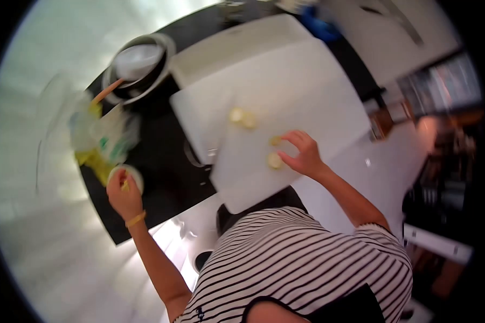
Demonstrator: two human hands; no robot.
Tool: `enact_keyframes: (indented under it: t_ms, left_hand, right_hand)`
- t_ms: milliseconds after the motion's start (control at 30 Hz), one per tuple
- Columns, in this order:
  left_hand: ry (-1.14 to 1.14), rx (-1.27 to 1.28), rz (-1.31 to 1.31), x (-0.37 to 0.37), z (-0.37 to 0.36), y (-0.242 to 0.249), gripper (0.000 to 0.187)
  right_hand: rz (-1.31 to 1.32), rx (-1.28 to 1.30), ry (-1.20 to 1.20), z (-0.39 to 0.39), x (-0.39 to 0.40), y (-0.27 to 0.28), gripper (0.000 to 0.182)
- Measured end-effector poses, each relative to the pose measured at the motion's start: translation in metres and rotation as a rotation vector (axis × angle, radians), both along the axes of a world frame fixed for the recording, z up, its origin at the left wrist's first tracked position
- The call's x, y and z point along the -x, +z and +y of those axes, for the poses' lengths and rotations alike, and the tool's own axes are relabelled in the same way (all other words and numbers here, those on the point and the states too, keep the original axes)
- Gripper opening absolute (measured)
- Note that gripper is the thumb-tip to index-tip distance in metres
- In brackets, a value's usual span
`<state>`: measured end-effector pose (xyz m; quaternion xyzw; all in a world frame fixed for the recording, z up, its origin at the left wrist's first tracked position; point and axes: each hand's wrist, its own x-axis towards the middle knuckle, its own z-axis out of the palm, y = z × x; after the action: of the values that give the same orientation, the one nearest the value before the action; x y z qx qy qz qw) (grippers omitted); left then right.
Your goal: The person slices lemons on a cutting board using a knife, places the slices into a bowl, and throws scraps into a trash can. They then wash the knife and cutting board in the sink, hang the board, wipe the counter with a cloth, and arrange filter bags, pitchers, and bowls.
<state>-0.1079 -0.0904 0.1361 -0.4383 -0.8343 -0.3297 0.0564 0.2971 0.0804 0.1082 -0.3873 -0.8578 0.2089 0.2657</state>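
Note:
My right hand [306,154] is over the large white cutting board [307,81], its thumb and fingers apart. Its fingertips are beside a small yellowish piece [275,141], and the thumb is near a pale round slice [275,160]; whether they touch is blurred. Farther up the board lie two more pale yellow rounds [242,118]. My left hand [125,198] is at a small white bowl [137,176] on the black counter, fingers drawn together. A bit of yellow shows at those fingers, too small to name.
Beside the bowl lies a yellow and clear plastic bag [105,140] with green print. A round pot [161,51] with a pale thing inside stands behind it. Beyond the board is a white tray [226,48], with a blue item [319,24] near its corner.

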Motion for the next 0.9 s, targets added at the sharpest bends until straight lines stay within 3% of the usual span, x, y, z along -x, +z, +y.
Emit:
enact_keyframes:
  t_ms: [67, 133, 267, 367, 433, 467, 533, 667, 767, 833, 900]
  left_hand:
    - [-0.123, 0.036, -0.131, -0.065, 0.02, 0.014, 0.019]
    - [-0.441, 0.104, -0.274, -0.117, 0.047, 0.009, 0.02]
    - [-0.536, 0.206, -0.05, -0.171, 0.104, -0.025, 0.039]
    - [-0.585, 0.187, 0.085, -0.188, 0.148, -0.037, 0.045]
    - [-0.542, 0.304, 0.1, -0.203, 0.173, -0.035, 0.041]
    - [-0.503, 0.428, 0.104, -0.211, 0.177, -0.035, 0.037]
    - [-0.464, 0.454, 0.108, -0.222, 0.187, -0.037, 0.038]
    - [-0.506, 0.477, -0.007, -0.219, 0.189, -0.062, 0.032]
    - [-0.584, 0.299, -0.055, -0.229, 0.169, -0.064, 0.029]
    - [-0.632, 0.151, -0.172, -0.246, 0.157, -0.06, 0.029]
    - [-0.655, 0.101, -0.315, -0.281, 0.151, -0.025, 0.03]
  right_hand:
    - [-0.013, -0.025, -0.117, -0.005, -0.011, -0.012, 0.056]
    - [-0.07, -0.034, -0.011, -0.01, -0.004, -0.004, 0.07]
    - [-0.187, -0.126, 0.125, -0.009, 0.009, -0.003, 0.079]
    - [-0.175, -0.189, 0.239, 0.009, 0.008, -0.025, 0.068]
    - [-0.088, -0.232, 0.337, 0.019, -0.001, -0.048, 0.042]
    - [-0.087, -0.226, 0.337, 0.022, -0.005, -0.05, 0.042]
    - [-0.082, -0.177, 0.372, 0.036, -0.004, -0.052, 0.021]
    - [0.084, -0.108, 0.317, 0.039, 0.003, -0.046, 0.014]
    - [0.501, 0.443, -0.036, 0.029, -0.002, -0.041, 0.018]
    - [0.91, 1.129, -0.085, 0.024, -0.016, -0.048, 0.019]
    - [1.067, 1.281, -0.2, 0.012, -0.035, -0.036, 0.02]
